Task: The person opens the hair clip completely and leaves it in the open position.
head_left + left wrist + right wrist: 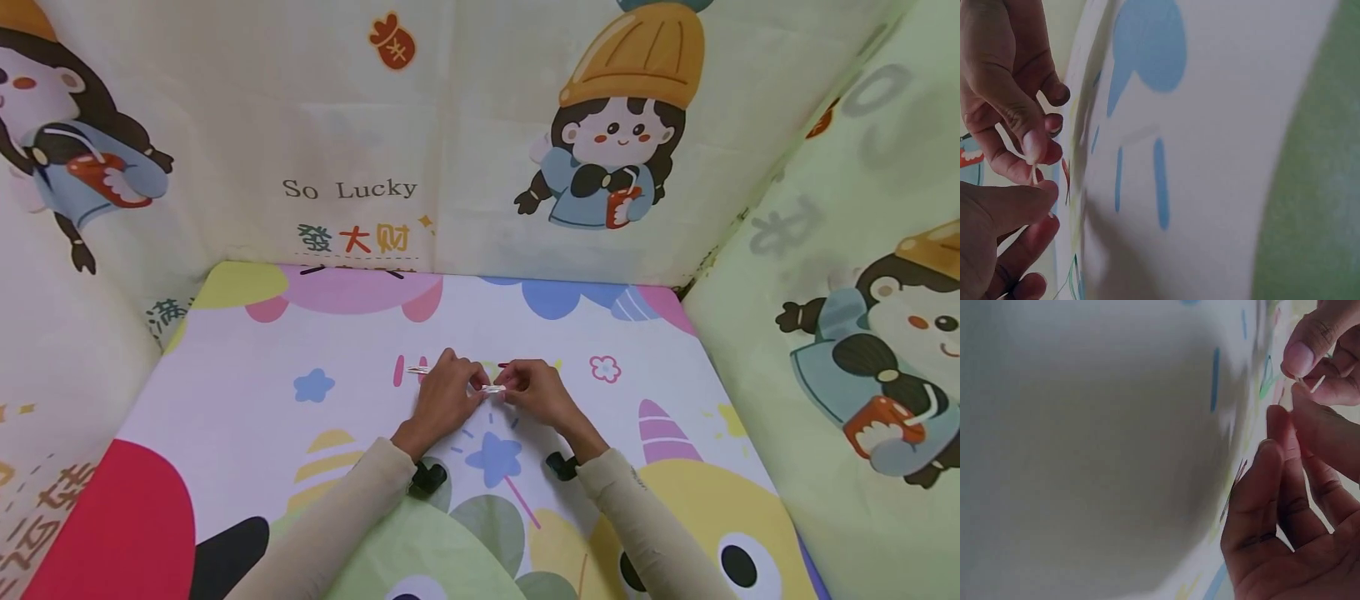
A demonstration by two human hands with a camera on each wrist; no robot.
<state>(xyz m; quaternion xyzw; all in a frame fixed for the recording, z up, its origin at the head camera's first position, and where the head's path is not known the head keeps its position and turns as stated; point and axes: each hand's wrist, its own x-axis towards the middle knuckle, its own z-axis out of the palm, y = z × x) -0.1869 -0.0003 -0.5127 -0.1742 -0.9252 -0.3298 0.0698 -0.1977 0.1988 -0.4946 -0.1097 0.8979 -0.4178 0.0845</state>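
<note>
In the head view both hands meet over the middle of the table. A small, thin white piece (492, 389) spans the gap between their fingertips; its exact kind is unclear. My left hand (448, 388) pinches one end between thumb and finger. From the other side, my right hand (542, 392) pinches the piece as well. Up close in the left wrist view, a narrow white sliver (1034, 174) shows between the two pinches. The right wrist view has a thin white end (1318, 384) sticking out by the left fingertips. The fingers hide the rest.
A second small white piece (417, 369) lies on the table just left of the left hand. A small dark red thing or mark (503, 365) shows beside the right fingers. The printed tablecloth (247, 400) meets patterned cloth walls (480, 167) behind and at both sides.
</note>
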